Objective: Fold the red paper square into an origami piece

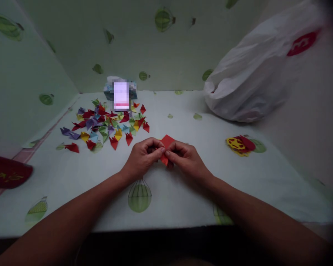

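Pinching a creased red paper square, left hand and right hand grips clamped, pointed paper folds heaped nearby

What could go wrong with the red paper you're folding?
Both hands, left hand and right hand, pinch the small red paper at one spot above the table, so a crease might go crooked or the paper might tear. The light is dim, which makes lining up edges harder. The pile of folded pieces lies loose close to the left forearm; a sweep of the arm could scatter them.
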